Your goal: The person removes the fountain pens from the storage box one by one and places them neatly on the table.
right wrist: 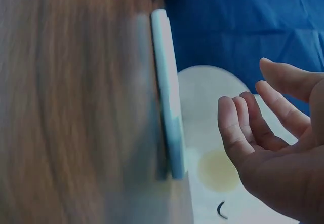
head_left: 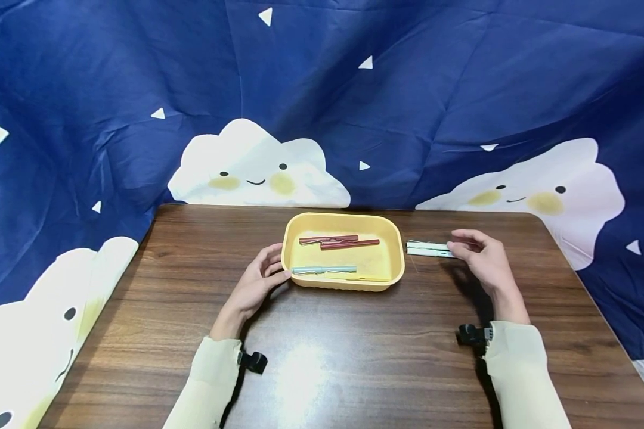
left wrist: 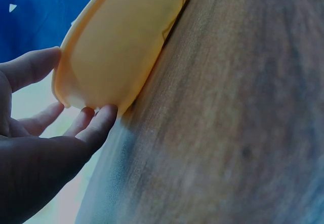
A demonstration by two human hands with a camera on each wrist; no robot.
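Note:
A yellow plastic basket [head_left: 343,285] sits at the table's back middle. My left hand [head_left: 256,281] holds its left end, thumb at the near corner and fingers round the end; the left wrist view shows the fingertips on the basket wall [left wrist: 111,46]. Inside lie two dark red pens [head_left: 349,244], a light blue pen [head_left: 322,269] and a yellow pen [head_left: 356,276]. Right of the basket, two pale mint pens [head_left: 426,252] lie side by side. My right hand [head_left: 480,256] hovers at their right ends, fingers loosely bent, apart from the pens [right wrist: 168,92] in the right wrist view.
The brown wooden table [head_left: 354,351] has its back edge against a blue curtain [head_left: 386,107] with white clouds. A dark wrist camera [head_left: 254,361] is strapped on the left wrist, another camera [head_left: 469,335] on the right.

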